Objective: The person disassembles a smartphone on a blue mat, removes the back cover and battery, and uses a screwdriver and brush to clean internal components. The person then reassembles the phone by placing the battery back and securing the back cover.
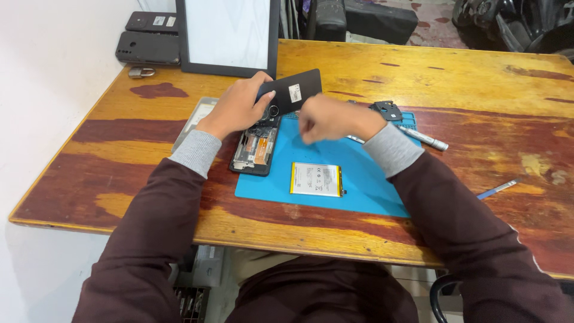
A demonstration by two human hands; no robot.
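My left hand (238, 106) grips a black phone back cover (294, 90), lifted and tilted above an opened phone body (256, 149) whose inner parts show. The phone body lies at the left edge of a blue work mat (365, 179). My right hand (327, 118) hovers over the mat just right of the cover, fingers curled; whether it holds anything small is hidden. A flat battery (316, 179) with a white label lies on the mat nearer to me.
A wooden table (454, 78) carries a small black part (388, 110), a silver pen-like tool (423, 137) and a blue-handled tool (497, 189). A clear phone case (192, 119) lies left of the mat. A framed white panel (228, 36) and two dark phones (149, 37) sit at the back left.
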